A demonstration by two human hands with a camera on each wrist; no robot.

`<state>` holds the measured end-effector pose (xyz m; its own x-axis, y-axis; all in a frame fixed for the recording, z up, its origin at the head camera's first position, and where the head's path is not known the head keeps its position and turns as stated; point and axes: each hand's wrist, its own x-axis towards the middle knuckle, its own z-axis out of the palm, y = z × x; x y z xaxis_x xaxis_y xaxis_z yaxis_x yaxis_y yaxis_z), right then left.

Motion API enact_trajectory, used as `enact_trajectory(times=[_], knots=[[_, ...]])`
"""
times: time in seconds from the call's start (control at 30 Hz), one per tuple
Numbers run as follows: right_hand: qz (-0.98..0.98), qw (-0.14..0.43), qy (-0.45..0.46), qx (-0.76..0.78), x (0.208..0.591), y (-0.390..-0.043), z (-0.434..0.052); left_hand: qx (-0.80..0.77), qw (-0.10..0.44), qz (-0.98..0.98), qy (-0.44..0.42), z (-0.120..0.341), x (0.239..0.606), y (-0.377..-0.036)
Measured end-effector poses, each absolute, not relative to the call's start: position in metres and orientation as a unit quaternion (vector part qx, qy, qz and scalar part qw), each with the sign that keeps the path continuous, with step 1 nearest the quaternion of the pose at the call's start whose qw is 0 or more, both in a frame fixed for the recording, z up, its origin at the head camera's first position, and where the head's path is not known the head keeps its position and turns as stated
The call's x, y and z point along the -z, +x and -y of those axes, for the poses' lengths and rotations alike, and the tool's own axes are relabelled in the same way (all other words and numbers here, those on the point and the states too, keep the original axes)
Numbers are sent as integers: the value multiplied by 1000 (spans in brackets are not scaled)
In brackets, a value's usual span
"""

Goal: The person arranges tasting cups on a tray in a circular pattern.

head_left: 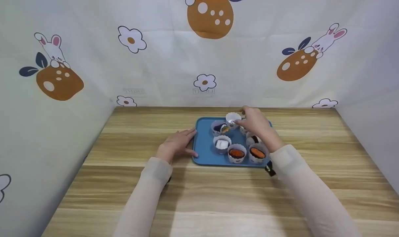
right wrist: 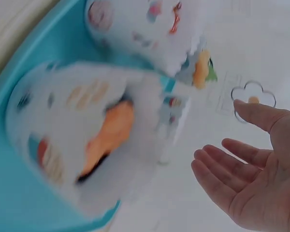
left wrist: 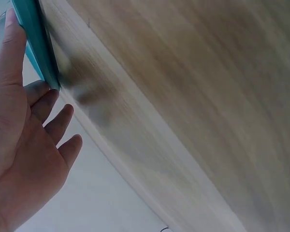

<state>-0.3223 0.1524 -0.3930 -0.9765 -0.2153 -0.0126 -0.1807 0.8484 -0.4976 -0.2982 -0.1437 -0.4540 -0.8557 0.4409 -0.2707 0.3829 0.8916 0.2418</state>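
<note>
A blue tray (head_left: 204, 131) lies mid-table and carries several white paper cups of toy sushi. My left hand (head_left: 181, 141) lies flat on the wood, its straight fingers touching the tray's left edge (left wrist: 36, 38); the left wrist view shows the left hand (left wrist: 24, 145) open against that rim. My right hand (head_left: 248, 122) hovers over the far side of the tray, fingertips beside an empty-looking cup (head_left: 233, 117). In the right wrist view the right hand (right wrist: 251, 179) has its fingers spread and holds nothing, just past a cup with an orange piece (right wrist: 87, 140).
Other cups hold a dark piece (head_left: 220, 127), a white piece (head_left: 222, 144) and orange pieces (head_left: 237, 153) (head_left: 258, 153). The wooden table (head_left: 219, 197) is walled on three sides by printed cloth (head_left: 173, 59). A small black clip (head_left: 270, 170) sits by my right sleeve.
</note>
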Motion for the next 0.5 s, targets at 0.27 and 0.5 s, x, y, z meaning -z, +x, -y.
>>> enact_trajectory(times=[0.27, 0.5], knots=[[-949, 56, -167, 260, 402, -320, -184, -89, 140, -963, 211, 148, 456, -298], [-955, 56, -184, 224, 417, -314, -202, -92, 98, -969, 207, 142, 461, -296]])
